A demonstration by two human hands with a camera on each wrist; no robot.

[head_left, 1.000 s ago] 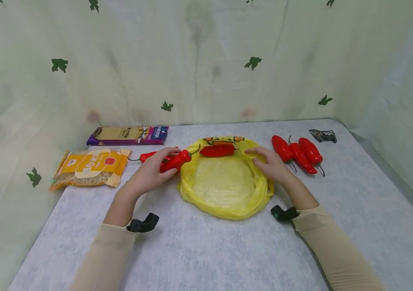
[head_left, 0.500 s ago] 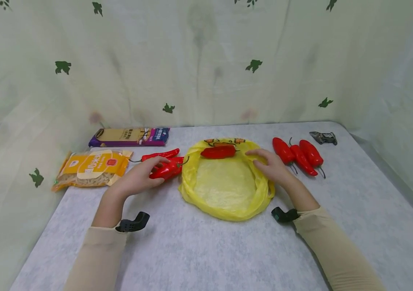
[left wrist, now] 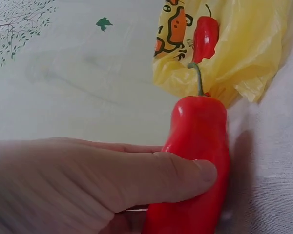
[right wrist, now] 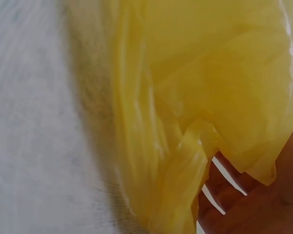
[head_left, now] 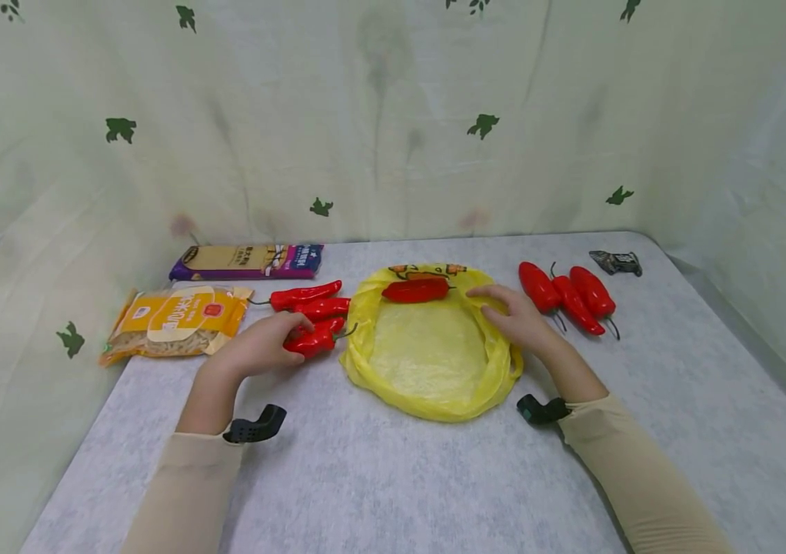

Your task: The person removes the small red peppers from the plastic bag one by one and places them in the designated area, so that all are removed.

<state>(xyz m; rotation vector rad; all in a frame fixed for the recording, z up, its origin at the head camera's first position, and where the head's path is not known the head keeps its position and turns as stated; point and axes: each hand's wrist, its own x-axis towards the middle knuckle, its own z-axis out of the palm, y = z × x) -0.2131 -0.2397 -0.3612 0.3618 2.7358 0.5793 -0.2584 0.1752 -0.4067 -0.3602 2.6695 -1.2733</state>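
Observation:
My left hand [head_left: 264, 345] grips a red pepper [head_left: 315, 340] low at the table, left of the yellow plastic bag [head_left: 427, 400]. In the left wrist view the thumb [left wrist: 190, 180] lies across this pepper, its green stem pointing toward the bag. Behind it lie two more red peppers, a far one [head_left: 306, 295] and a middle one [head_left: 324, 309]. Inside the open bag, one red pepper [head_left: 415, 290] lies near the back. My right hand [head_left: 521, 319] rests at the bag's right rim, fingers fairly straight; the right wrist view shows them partly hidden behind the film.
Three red peppers [head_left: 566, 296] lie right of the bag, with a small dark packet [head_left: 616, 262] behind them. On the left are an orange-and-clear food bag [head_left: 177, 319] and a flat purple-and-tan packet [head_left: 248, 261]. A leaf-patterned curtain [head_left: 407, 154] borders the table.
My left hand has moved left and nearer with its pepper, from the bag's left rim to in front of the other two peppers. The right hand has stayed at the bag.

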